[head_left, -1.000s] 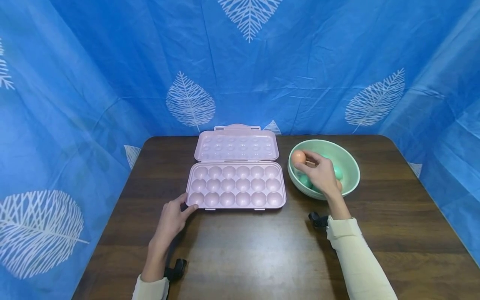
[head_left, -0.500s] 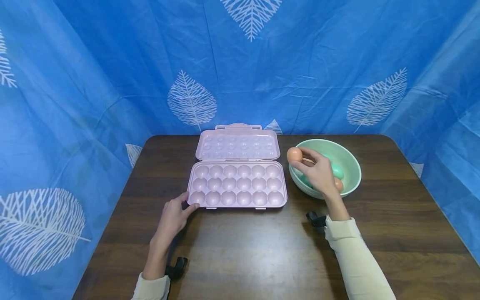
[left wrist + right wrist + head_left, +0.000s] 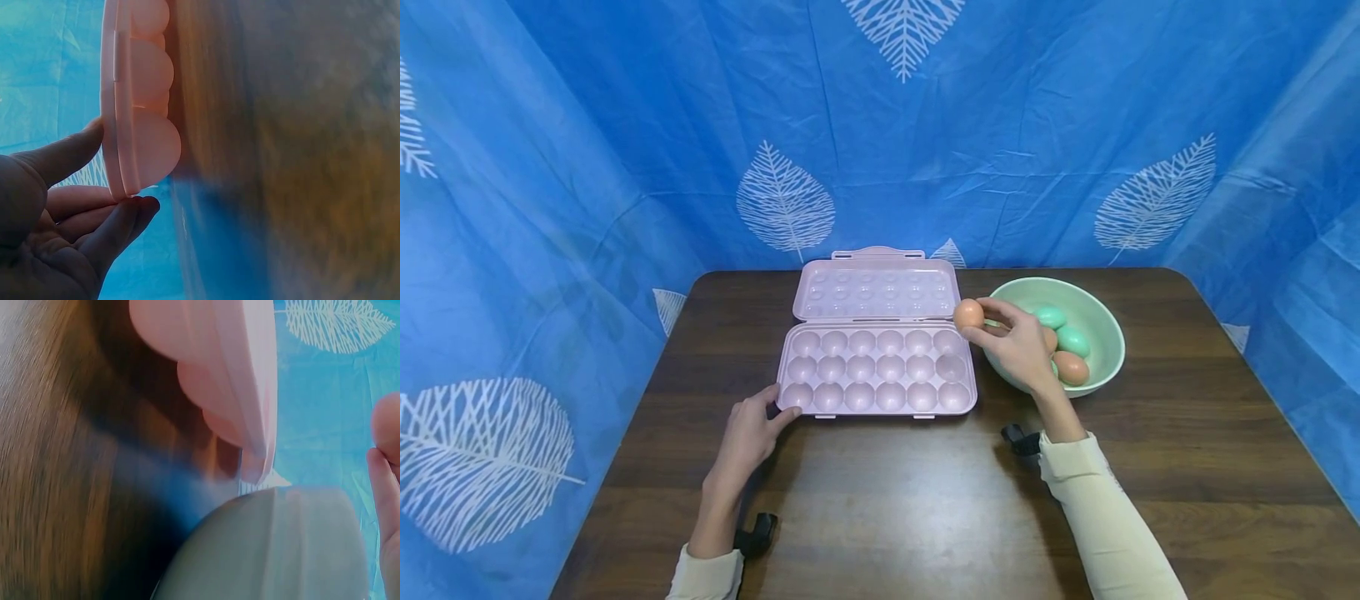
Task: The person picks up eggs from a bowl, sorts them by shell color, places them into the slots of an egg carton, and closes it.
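In the head view a pink egg carton (image 3: 875, 390) lies with its lid (image 3: 880, 292) folded back, its cups empty. My left hand (image 3: 748, 433) pinches the near left corner, thumb on the rim. The left wrist view shows the fingertips (image 3: 147, 209) against the carton's edge (image 3: 119, 125). Between thumb and fingers my right hand (image 3: 1018, 343) pinches a brown egg (image 3: 968, 315), held up over the carton's far right corner. In the right wrist view only part of that egg (image 3: 389, 428) shows at the right edge.
Right of the carton stands a pale green bowl (image 3: 1105, 333) with several eggs, brown (image 3: 1071, 367) and green (image 3: 1072, 341). My right wrist passes over its near left rim. Behind the wooden table (image 3: 880, 508) hangs a blue leaf-print cloth (image 3: 1000, 125).
My right hand has carried the brown egg leftward from above the bowl to the carton's far right corner, uncovering more eggs in the bowl. My left hand has stayed at the near left corner.
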Action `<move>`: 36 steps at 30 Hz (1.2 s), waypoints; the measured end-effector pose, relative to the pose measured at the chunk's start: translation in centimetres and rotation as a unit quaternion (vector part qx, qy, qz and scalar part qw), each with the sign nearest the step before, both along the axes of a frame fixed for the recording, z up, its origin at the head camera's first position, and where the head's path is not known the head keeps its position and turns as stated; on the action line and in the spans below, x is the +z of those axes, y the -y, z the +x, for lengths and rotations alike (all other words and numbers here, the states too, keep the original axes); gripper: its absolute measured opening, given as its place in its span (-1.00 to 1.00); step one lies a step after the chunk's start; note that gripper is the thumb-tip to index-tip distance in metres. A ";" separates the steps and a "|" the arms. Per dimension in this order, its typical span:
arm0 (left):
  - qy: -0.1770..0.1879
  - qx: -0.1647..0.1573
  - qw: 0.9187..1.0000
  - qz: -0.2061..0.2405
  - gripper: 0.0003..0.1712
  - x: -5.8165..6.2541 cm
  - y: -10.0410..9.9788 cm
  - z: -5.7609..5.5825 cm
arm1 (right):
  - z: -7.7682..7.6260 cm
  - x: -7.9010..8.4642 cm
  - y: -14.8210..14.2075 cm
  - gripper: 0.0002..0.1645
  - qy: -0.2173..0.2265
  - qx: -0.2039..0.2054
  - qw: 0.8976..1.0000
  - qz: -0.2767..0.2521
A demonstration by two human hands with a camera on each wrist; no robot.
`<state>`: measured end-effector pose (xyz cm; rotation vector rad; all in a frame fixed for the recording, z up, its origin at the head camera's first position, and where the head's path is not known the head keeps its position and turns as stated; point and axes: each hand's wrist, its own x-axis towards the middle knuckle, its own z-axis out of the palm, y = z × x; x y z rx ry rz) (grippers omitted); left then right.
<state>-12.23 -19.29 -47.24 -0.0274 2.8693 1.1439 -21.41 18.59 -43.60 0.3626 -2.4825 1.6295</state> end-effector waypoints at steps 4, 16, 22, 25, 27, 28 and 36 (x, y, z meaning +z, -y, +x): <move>0.005 0.003 1.000 0.002 -0.43 0.0 0.0 0.1 | 0.4 0.8 1.0 -0.40 -0.006 0.010 1.000 0.000; 0.021 0.013 1.000 0.005 -0.33 0.1 0.0 0.1 | 1.7 3.0 4.3 -0.44 -0.006 0.059 0.998 -0.030; 0.020 0.014 1.000 0.011 -0.35 0.2 0.0 0.2 | 1.6 3.1 5.2 -0.47 -0.010 0.063 0.997 -0.041; 0.011 0.010 1.000 0.006 -0.35 0.0 0.1 0.2 | 1.5 3.2 5.9 -0.49 -0.014 0.073 0.996 -0.052; 0.006 0.006 1.000 0.003 -0.33 0.0 0.1 0.2 | 1.5 3.3 6.4 -0.50 -0.017 0.080 0.995 -0.057; 0.005 0.004 1.000 0.004 -0.32 -0.1 0.0 0.1 | 1.5 3.4 6.6 -0.51 -0.018 0.082 0.995 -0.057; 0.008 0.006 1.000 0.008 -0.31 0.1 0.0 0.2 | 0.1 1.3 8.4 -0.52 -0.026 0.097 0.993 -0.064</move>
